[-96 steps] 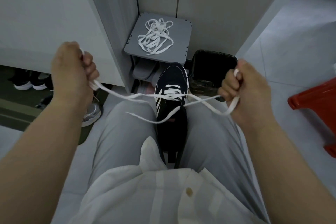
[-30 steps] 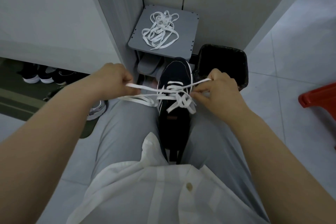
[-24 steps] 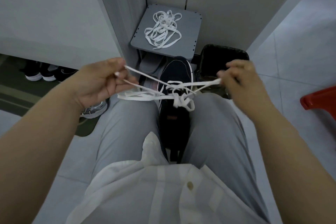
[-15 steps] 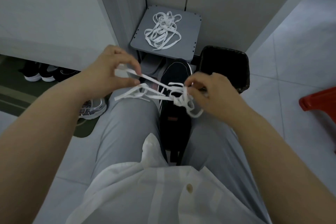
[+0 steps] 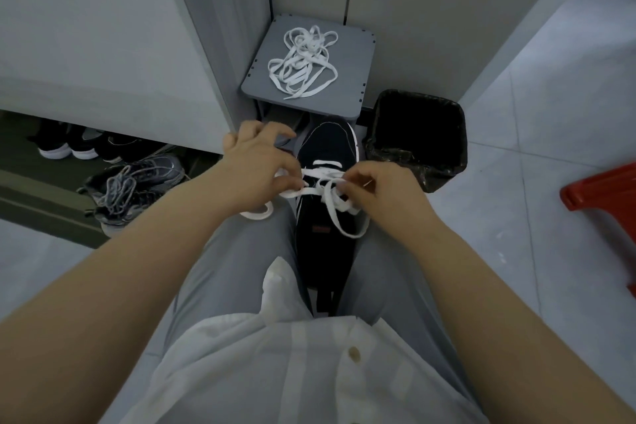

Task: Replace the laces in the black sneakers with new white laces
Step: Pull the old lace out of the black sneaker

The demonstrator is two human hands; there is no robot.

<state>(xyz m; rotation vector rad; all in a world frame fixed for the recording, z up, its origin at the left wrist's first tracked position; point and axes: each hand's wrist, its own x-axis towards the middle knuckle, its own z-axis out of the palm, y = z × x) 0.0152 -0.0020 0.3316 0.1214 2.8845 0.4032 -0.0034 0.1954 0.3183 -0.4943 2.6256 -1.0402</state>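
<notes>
A black sneaker [image 5: 327, 148] is wedged toe-forward between my knees, threaded with a white lace [image 5: 335, 213]. My left hand [image 5: 256, 172] pinches the lace's left strand at the shoe's left side, with a loop hanging below the fingers. My right hand [image 5: 382, 186] pinches the lace over the eyelets, and a free end trails down across the tongue. A loose pile of white laces [image 5: 303, 62] lies on a small grey stool [image 5: 354, 79] just beyond the shoe.
A black-lined waste bin [image 5: 418, 134] stands right of the sneaker. Grey running shoes [image 5: 134, 189] and other pairs sit under a white cabinet [image 5: 86, 45] on the left. A red plastic stool [image 5: 605, 193] is at the right edge. Pale floor tiles lie all around.
Both hands, earlier spread wide pulling the lace ends taut, have come in close together over the shoe's eyelets. The left hand has dropped lower onto the lace.
</notes>
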